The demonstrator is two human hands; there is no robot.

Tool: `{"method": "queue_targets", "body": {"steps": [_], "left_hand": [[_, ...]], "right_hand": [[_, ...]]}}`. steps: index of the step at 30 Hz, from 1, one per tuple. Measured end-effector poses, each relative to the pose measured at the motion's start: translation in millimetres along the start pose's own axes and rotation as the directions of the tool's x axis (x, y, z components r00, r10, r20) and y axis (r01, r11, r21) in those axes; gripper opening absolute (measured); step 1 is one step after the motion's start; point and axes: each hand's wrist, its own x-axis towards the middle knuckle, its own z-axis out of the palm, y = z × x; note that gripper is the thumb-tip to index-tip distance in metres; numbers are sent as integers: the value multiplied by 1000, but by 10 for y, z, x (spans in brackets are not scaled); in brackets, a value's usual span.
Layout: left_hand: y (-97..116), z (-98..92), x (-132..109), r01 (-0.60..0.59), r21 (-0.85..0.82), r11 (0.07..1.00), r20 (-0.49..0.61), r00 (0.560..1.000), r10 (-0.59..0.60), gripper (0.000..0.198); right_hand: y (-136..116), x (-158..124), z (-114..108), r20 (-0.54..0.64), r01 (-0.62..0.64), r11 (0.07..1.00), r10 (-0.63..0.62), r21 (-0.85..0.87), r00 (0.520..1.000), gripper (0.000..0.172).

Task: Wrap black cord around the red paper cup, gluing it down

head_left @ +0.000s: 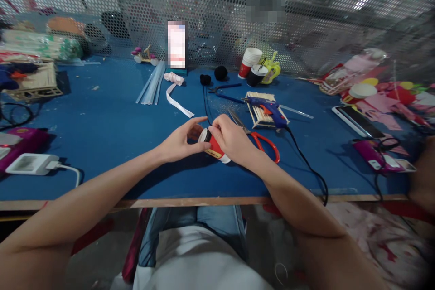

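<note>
Both my hands meet over the middle of the blue table point(102, 127). My right hand point(233, 140) is closed around a small red and white cup-like piece point(215, 145) lying on its side. My left hand point(180, 142) pinches the dark end of that piece with thumb and fingers. A thin black cord point(205, 99) runs from the piece toward the back of the table. Red-handled scissors point(261, 141) lie just right of my right hand.
A blue glue gun point(270, 111) rests on a stick raft point(260, 111), its cable trailing over the front edge. Paper cups point(250, 61), black pompoms point(220, 72), glue sticks point(151, 84), white ribbon point(176, 99), a phone point(356, 120), a white charger point(30, 164) and a mesh wall point(217, 9) surround the area.
</note>
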Motion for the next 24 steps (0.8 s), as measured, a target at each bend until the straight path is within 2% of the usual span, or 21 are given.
{"method": "queue_targets", "body": {"steps": [6, 15, 19, 24], "left_hand": [[96, -14, -3, 103, -51, 993, 18, 995, -102, 70], [118, -49, -9, 143, -29, 989, -12, 990, -144, 61], [111, -49, -19, 135, -6, 991, 19, 991, -135, 64], [148, 4, -21, 164, -21, 986, -6, 986, -164, 65]], "right_hand": [[-12, -5, 21, -4, 18, 999, -18, -33, 1000, 14], [-29, -14, 23, -2, 39, 997, -39, -74, 999, 14], [-54, -23, 19, 12, 26, 995, -25, -99, 1000, 13], [-71, -33, 44, -13, 34, 990, -36, -138, 999, 14]]}}
